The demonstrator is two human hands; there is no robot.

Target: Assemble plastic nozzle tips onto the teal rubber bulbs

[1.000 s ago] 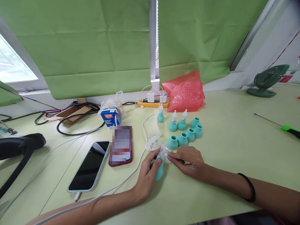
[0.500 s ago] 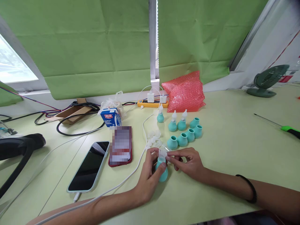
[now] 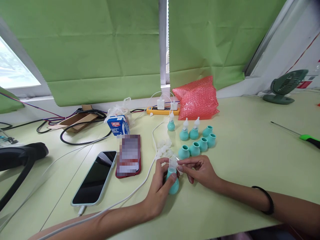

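The left grip (image 3: 160,183) is closed around a teal bulb (image 3: 173,187), thumb on its near side and fingers curled behind. Straight above that thumb, a clear fitting (image 3: 173,162) stands at the bulb's mouth. The right grip (image 3: 202,170) is nearly closed, thumb and index tips together at the fitting's right side; the view is too small to tell whether they pinch it or merely press.

A second ago the bulb leaned rightward in the left grip, its fitting tipped toward the right fingers; now both stand closer to upright. Against half a second ago, little differs.

Just beyond the left grip lies a heap of whitish pieces (image 3: 164,148). Beyond the right grip stand five open teal bulbs (image 3: 195,149), and farther out three nozzled bulbs (image 3: 184,134). Left of the left grip, a dark-screened phone (image 3: 94,178) rests on the table (image 3: 237,150).
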